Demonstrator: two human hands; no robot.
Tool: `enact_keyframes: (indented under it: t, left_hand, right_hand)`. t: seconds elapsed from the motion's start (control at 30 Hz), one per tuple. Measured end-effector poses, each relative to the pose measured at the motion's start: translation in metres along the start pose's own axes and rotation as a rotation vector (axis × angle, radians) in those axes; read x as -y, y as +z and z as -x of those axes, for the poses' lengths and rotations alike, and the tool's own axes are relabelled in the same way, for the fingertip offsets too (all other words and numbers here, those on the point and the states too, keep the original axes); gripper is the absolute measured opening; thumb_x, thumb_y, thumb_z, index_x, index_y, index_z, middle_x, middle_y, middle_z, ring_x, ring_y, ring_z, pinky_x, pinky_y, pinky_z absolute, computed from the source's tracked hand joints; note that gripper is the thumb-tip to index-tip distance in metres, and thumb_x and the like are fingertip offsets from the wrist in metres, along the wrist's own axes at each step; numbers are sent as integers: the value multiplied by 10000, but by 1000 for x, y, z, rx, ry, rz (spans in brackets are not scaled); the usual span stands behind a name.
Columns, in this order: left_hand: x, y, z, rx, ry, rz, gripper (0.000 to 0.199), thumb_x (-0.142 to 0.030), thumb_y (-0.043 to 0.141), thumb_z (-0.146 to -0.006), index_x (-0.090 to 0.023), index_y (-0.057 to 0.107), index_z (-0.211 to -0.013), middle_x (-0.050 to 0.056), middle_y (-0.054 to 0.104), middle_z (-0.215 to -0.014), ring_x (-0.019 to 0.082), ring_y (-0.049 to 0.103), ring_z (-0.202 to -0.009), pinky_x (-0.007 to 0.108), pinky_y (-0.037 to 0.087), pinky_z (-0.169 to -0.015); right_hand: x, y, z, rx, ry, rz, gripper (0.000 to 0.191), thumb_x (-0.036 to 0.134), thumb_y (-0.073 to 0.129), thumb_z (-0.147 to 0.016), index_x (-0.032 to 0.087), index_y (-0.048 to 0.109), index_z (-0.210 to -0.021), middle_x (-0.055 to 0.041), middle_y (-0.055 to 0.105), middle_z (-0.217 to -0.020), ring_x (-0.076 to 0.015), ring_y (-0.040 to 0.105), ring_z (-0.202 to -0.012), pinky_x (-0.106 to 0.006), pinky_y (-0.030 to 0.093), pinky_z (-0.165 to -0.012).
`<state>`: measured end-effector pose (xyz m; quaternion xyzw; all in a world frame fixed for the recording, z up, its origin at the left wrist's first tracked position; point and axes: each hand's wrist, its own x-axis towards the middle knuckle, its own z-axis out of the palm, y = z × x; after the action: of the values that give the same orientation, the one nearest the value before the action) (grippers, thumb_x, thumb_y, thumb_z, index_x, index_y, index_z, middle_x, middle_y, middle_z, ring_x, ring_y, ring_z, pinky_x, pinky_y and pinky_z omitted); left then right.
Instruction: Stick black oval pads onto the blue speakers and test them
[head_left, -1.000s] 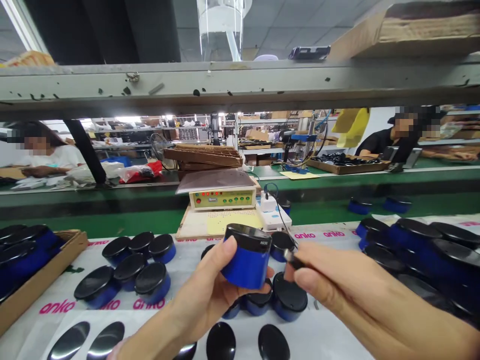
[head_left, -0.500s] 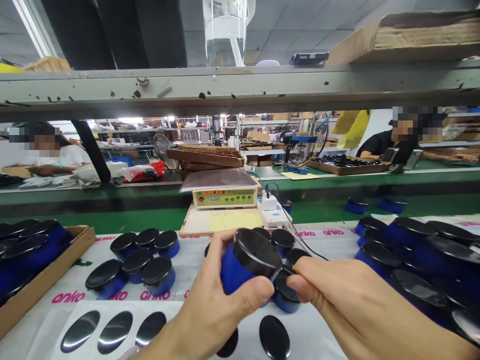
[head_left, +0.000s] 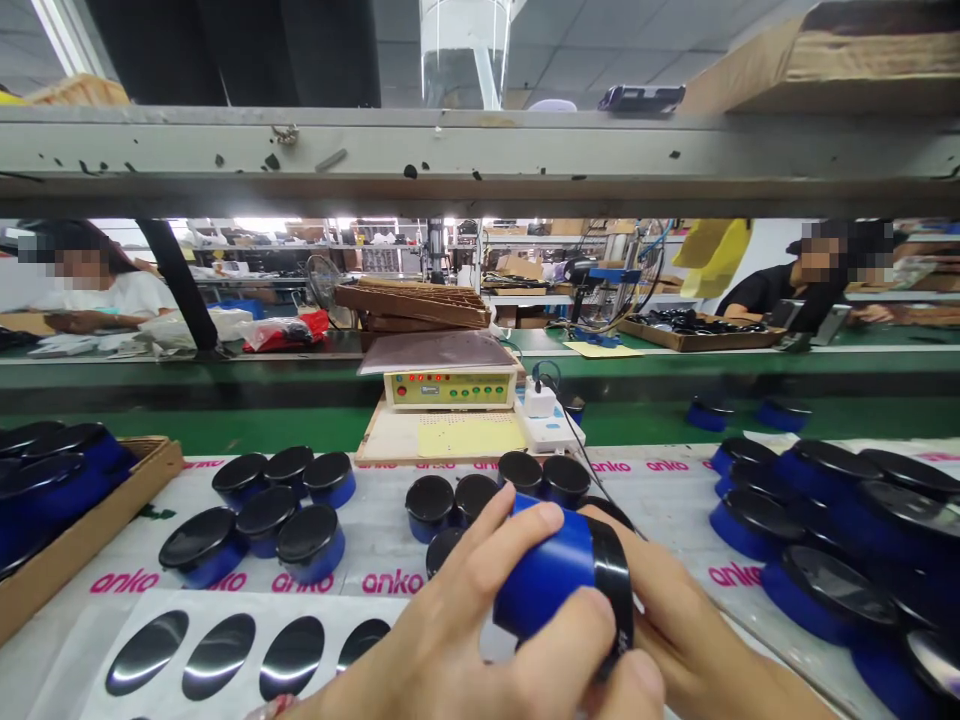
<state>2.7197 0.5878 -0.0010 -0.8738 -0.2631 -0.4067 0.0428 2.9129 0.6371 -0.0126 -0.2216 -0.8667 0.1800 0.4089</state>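
Note:
A round blue case (head_left: 551, 565) with a black lid is tipped on its side between my hands, lid facing right. My left hand (head_left: 480, 620) wraps its fingers over the blue side. Behind the lid, my right hand (head_left: 675, 610) is partly hidden by the case; its fingertips do not show. Below and to the left lies a white sheet with glossy black ovals (head_left: 292, 657). Small blue cases with black lids (head_left: 431, 500) stand just beyond my hands, and another group (head_left: 266, 515) stands to the left.
A cardboard tray of blue cases (head_left: 161, 465) is at the left edge. More cases (head_left: 832, 585) are piled at the right. A control box (head_left: 450, 390) and a power strip (head_left: 551, 430) with a cable stand ahead. Two people sit across the green belt (head_left: 285, 435).
The case has turned from lid up to lying sideways, with its lid now to the right. My left hand has come over its blue side, and my right hand has moved behind it.

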Motion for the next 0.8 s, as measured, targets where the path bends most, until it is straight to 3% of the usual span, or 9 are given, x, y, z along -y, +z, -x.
enact_keyframes:
  t: [0.13,0.23,0.33,0.43,0.53,0.6,0.67,0.73,0.8]
  left_hand:
    - [-4,-9,-7,67,-223,269,366,-27,578,-795,-350,698,-920,-38,502,-558,273,583,-1135,562,389,-1059]
    - [-2,-9,-8,120,-252,265,335,-44,567,-805,-326,705,-922,-37,428,-509,280,552,-1168,574,345,-1077]
    - [2,-5,-4,143,-208,177,352,-39,505,-839,-293,699,-984,-36,452,-508,258,560,-1158,563,312,-1095]
    - [6,-1,-1,59,-192,117,411,-9,412,-857,-279,683,-1005,-20,603,-648,196,665,-933,544,316,-1091]
    - [12,-2,-2,90,-140,107,483,31,364,-824,-291,682,-992,10,665,-852,155,666,-810,506,357,-1075]
    - [17,-4,-3,75,-70,36,449,15,416,-820,-294,678,-1014,27,642,-859,168,655,-876,491,363,-1075]
    - [22,-5,-1,59,-38,-39,339,-133,556,-842,-277,627,-1141,66,614,-910,213,627,-992,461,408,-1046]
    - [26,-6,1,111,-84,-43,572,-372,650,-804,-237,471,-1330,126,589,-1075,265,578,-1101,406,478,-981]
    - [34,-9,3,229,-181,-4,753,-495,634,-782,-228,331,-1417,150,523,-1259,278,536,-1169,364,499,-953]
  right_hand:
    - [0,5,2,-1,13,-6,198,166,391,-932,292,500,-1038,-2,613,-885,-158,601,-722,-241,516,-660]
    - [-2,10,5,20,46,-31,164,183,380,-929,270,494,-1008,-9,580,-819,-165,572,-672,-258,510,-618]
    - [-3,14,6,49,88,-71,131,190,367,-933,251,479,-964,-14,560,-802,-160,562,-667,-251,507,-612]
    - [-3,14,6,49,104,-61,123,174,364,-934,243,466,-925,-19,575,-822,-154,578,-693,-238,510,-643]
    - [-4,11,7,55,103,-8,161,171,340,-943,249,478,-969,-21,590,-845,-152,589,-700,-235,511,-643]
    - [-6,8,9,83,107,64,154,189,367,-940,248,485,-1019,-26,601,-862,-161,603,-727,-243,518,-655]
    - [-7,6,10,122,98,157,115,206,411,-933,236,505,-993,-25,611,-843,-164,611,-716,-242,513,-626]
    - [-8,5,9,164,39,257,120,207,413,-941,220,523,-896,-14,606,-764,-153,593,-636,-237,477,-550]
    - [-7,2,6,200,-58,359,217,182,370,-953,210,517,-796,-5,580,-676,-140,549,-545,-244,408,-474]
